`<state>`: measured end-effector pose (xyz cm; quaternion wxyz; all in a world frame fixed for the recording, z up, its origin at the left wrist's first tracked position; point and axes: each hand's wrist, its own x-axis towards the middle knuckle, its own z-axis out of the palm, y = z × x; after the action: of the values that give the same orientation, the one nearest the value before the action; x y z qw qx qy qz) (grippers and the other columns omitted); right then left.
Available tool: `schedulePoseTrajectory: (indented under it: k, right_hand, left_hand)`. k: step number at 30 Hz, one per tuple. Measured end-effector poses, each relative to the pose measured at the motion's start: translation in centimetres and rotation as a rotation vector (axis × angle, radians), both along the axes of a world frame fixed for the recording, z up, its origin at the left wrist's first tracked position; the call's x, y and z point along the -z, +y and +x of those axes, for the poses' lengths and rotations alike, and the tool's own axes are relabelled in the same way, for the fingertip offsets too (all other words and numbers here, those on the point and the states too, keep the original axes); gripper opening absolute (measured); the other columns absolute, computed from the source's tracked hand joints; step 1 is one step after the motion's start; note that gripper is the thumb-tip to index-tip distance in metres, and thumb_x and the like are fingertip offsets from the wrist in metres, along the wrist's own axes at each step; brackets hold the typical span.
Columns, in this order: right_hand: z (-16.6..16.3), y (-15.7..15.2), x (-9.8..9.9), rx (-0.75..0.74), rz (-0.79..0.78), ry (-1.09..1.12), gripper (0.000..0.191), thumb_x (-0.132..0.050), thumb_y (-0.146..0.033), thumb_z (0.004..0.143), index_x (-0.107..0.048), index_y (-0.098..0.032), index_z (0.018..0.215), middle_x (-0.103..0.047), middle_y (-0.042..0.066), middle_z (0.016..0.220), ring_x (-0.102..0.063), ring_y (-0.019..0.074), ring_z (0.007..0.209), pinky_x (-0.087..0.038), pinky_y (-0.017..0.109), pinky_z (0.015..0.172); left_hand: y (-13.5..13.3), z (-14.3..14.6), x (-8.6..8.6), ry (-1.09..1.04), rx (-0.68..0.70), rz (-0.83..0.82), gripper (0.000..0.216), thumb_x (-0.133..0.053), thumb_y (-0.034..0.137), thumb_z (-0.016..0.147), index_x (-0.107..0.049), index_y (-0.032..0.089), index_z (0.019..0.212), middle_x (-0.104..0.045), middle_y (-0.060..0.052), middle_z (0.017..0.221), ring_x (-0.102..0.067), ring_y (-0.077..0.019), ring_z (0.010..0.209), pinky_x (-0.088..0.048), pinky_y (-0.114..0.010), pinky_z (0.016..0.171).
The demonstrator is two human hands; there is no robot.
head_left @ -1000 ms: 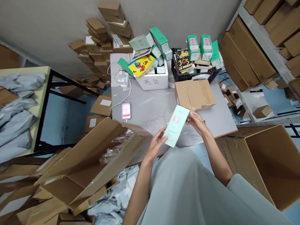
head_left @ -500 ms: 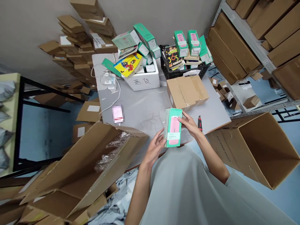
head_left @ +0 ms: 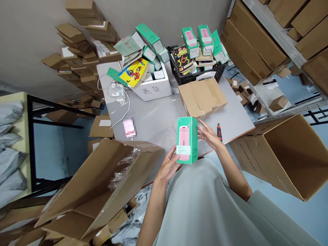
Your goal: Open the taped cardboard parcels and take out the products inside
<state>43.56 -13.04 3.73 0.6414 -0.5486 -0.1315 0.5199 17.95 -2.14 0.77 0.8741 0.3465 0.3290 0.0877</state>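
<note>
A green box [head_left: 188, 140] with a pink bottle-shaped picture and a white label is held upright between my hands, over the table's front edge. My left hand [head_left: 168, 163] grips its lower left side, thumb on the front. At the upper right side, my right hand [head_left: 208, 134] has its fingers against the box, partly hidden behind it. Just right of that hand lies a red and black utility knife [head_left: 219, 132]. Behind the green box sits a closed cardboard carton [head_left: 203, 97] with clear tape.
On the grey table [head_left: 151, 118] stand a white foam box [head_left: 156, 89] and a black crate [head_left: 189, 79], both full of green boxes and books. Open cartons flank me: one left [head_left: 102, 191], holding clear plastic wrap, another right [head_left: 256, 157]. A power strip [head_left: 118, 94] with cable lies left.
The green box has turned about its upright axis, so its right side face now shows. My right fingers have shifted from its front to its right side. The camera view has shifted slightly.
</note>
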Motion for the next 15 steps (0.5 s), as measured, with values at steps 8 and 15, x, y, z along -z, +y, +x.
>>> schedulePoseTrajectory:
  k: [8,15]
  right_hand:
    - [0.4,1.0,0.7,-0.036,0.100,0.021,0.090,-0.094,-0.063,0.084,-0.060,-0.038,0.164,-0.083,0.004,0.131,-0.079,0.0237,0.113,-0.065,0.033,0.092]
    - [1.5,1.8,1.4,-0.027,0.004,-0.124,0.082,-0.101,-0.050,0.079,-0.071,-0.032,0.153,-0.080,0.003,0.124,-0.080,0.0204,0.100,-0.071,0.035,0.091]
  left_hand:
    - [-0.9,0.4,1.1,-0.011,-0.010,-0.181,0.063,-0.097,0.050,0.086,-0.077,0.027,0.141,-0.083,-0.011,0.137,-0.080,-0.0317,0.121,-0.062,-0.051,0.111]
    - [-0.1,2.1,0.7,0.143,-0.011,0.114,0.087,-0.100,0.055,0.083,-0.066,0.029,0.158,-0.074,-0.015,0.153,-0.072,-0.0353,0.137,-0.063,-0.043,0.105]
